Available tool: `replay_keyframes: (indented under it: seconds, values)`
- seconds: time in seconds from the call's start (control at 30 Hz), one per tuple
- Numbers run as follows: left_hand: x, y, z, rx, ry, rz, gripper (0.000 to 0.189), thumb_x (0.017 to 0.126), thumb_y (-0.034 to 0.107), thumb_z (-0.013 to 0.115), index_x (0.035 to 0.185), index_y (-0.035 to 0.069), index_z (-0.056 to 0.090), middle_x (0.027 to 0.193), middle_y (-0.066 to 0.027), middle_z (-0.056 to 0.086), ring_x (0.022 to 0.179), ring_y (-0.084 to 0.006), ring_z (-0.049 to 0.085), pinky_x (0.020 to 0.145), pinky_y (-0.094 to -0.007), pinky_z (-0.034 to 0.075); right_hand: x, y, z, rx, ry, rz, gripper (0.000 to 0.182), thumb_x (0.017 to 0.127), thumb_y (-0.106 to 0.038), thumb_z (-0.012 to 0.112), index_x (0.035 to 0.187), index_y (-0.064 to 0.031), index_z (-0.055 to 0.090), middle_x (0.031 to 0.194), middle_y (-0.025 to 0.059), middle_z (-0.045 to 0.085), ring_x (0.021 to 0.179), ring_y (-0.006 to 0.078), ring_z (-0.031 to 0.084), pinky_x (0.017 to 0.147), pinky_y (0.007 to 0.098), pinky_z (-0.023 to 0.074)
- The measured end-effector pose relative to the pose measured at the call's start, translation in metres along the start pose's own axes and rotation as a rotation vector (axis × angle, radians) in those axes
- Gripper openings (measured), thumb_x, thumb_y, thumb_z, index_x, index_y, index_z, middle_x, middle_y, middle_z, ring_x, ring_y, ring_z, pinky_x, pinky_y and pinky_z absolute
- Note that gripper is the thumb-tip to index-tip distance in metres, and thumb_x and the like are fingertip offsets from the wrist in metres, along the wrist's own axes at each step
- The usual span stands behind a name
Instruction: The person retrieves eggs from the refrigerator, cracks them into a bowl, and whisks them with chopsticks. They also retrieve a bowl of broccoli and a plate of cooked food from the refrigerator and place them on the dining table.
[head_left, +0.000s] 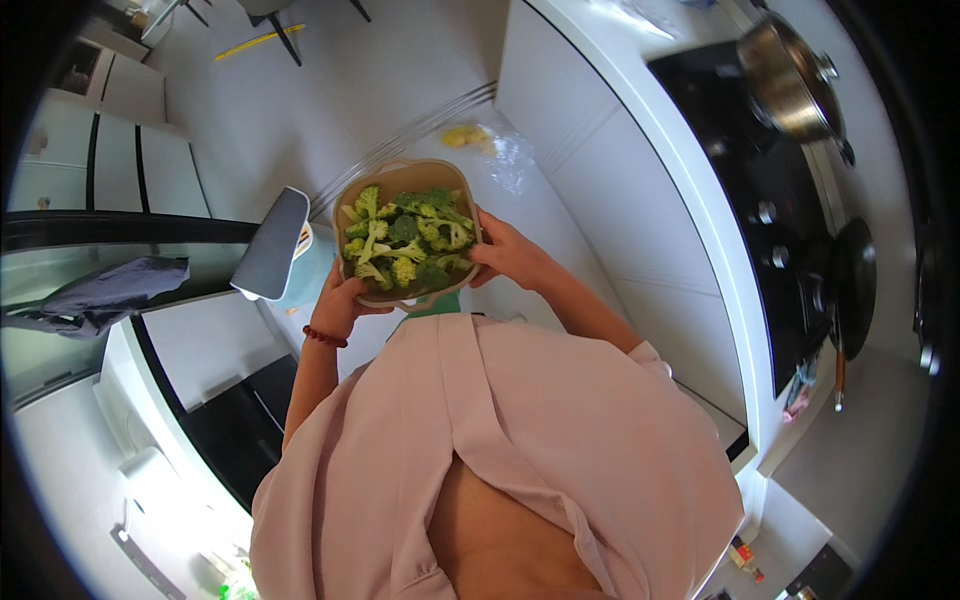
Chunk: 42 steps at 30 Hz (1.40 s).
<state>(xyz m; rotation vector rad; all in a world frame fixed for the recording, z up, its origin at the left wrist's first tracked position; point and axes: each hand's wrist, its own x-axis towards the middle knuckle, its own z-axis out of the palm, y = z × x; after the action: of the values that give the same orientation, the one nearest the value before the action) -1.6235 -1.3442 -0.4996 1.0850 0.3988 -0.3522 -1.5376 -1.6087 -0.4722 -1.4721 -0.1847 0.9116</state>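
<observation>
Between my two hands is a tan, square-cornered plastic basin (441, 174) with rounded handles. Cut broccoli florets (405, 232) fill its bottom, bright green heads mixed with pale stems. My left hand (341, 300), with a red bead bracelet (325, 337) at its wrist, grips the near left corner of the rim. On the opposite side my right hand (506, 251) clasps the right wall, thumb by the rim and fingers partly hidden beneath. The basin is held in the air in front of my pink shirt (480, 390), above the floor.
A pale blue bin (307, 266) stands left with its dark lid (274, 244) raised. Clear plastic with something yellow (466, 136) lies on the floor. Along the right counter, a lidded steel pot (791, 79) sits on the black hob (757, 180), near a dark frying pan (855, 289).
</observation>
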Motion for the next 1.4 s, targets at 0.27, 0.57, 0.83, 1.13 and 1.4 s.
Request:
replay_keyframes:
  seconds: [0.27,0.57,0.83,1.13,1.4]
  values:
    - [0.007,-0.008,0.006,0.010,0.037,0.229,0.062,0.068,-0.007,0.037,0.130,0.000,0.033,0.114,-0.0151,0.053,0.098,-0.0261,0.058,0.074,-0.0318,0.054,0.004,0.022,-0.002,0.069,0.031,-0.124,0.067,0.079,-0.006,0.044,0.140,-0.0107,0.020,0.118,0.0122,0.050,0.098,0.0220,0.058,0.071,0.0332,0.0556]
    - [0.022,-0.041,-0.001,-0.154,0.092,0.318,0.066,0.065,-0.009,0.039,0.131,0.000,0.035,0.114,-0.0115,0.053,0.102,-0.0224,0.054,0.082,-0.0289,0.047,0.014,0.031,-0.013,0.224,0.034,-0.133,0.068,0.080,-0.011,0.048,0.142,-0.0103,0.018,0.117,0.0125,0.050,0.092,0.0221,0.059,0.073,0.0362,0.0533]
    - [0.039,-0.058,-0.012,-0.188,0.139,0.437,0.070,0.063,-0.009,0.037,0.132,0.001,0.033,0.124,-0.0115,0.048,0.114,-0.0267,0.049,0.096,-0.0359,0.040,0.032,0.082,-0.063,0.494,0.062,0.083,0.069,0.087,-0.027,0.054,0.141,-0.0087,0.016,0.120,0.0161,0.044,0.099,0.0297,0.055,0.081,0.0432,0.0505]
    - [0.058,-0.072,-0.046,-0.258,0.183,0.324,0.067,0.063,-0.010,0.041,0.129,0.004,0.040,0.120,-0.0088,0.051,0.112,-0.0254,0.049,0.096,-0.0361,0.040,0.033,0.253,-0.140,0.867,0.953,0.528,0.107,0.073,-0.018,0.074,0.140,-0.0224,-0.009,0.145,0.0157,0.003,0.114,0.0550,0.033,0.079,0.0692,0.0420]
    - [0.080,-0.097,-0.087,-0.284,0.140,0.126,0.066,0.063,-0.010,0.041,0.128,0.002,0.040,0.122,-0.0109,0.051,0.113,-0.0265,0.049,0.098,-0.0379,0.038,0.037,0.246,-0.179,0.884,1.380,0.469,0.123,0.069,-0.023,0.078,0.135,-0.0301,-0.025,0.147,0.0114,0.000,0.130,0.0462,0.009,0.085,0.0739,0.0327]
